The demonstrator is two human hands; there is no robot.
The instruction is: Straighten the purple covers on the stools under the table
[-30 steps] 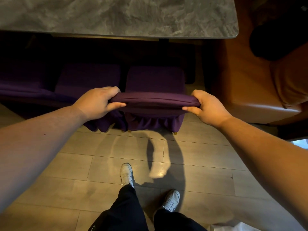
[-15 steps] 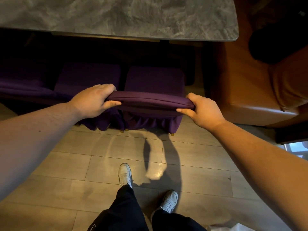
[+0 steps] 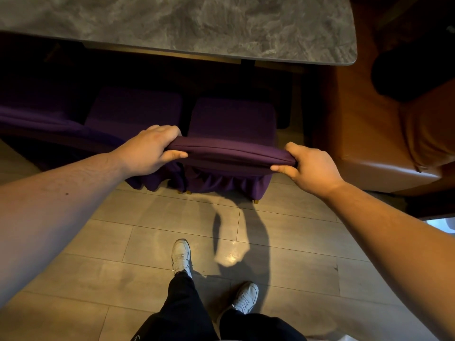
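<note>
At nine o'clock a third stool [image 3: 37, 119] lies in shadow, its cover sagging; next to it sits the middle stool [image 3: 134, 107]. Our left hand [image 3: 150, 151] is closed over the left front corner of the cover [image 3: 231, 153] on the right stool [image 3: 232, 119], fingers curled over the top, thumb underneath. At three o'clock from it, our right hand [image 3: 310, 166] pinches the cover's right front corner between thumb and fingers. The front edge is stretched taut between both grips, lifted slightly, with the skirt hanging in gathers below.

To do this step well, we judge we should pull both corners evenly toward us and down, so the seam sits along the seat's front edge, then smooth the skirt so its pleats fall straight. Uneven pulling could skew the cover sideways.

The grey marbled surface [image 3: 197, 25] spans twelve o'clock, with all three stools tucked beneath. At two to three o'clock stands a brown leather seat [image 3: 369, 156]. The floor [image 3: 172, 230] is pale wood-look tile; our white shoes show at six o'clock.
</note>
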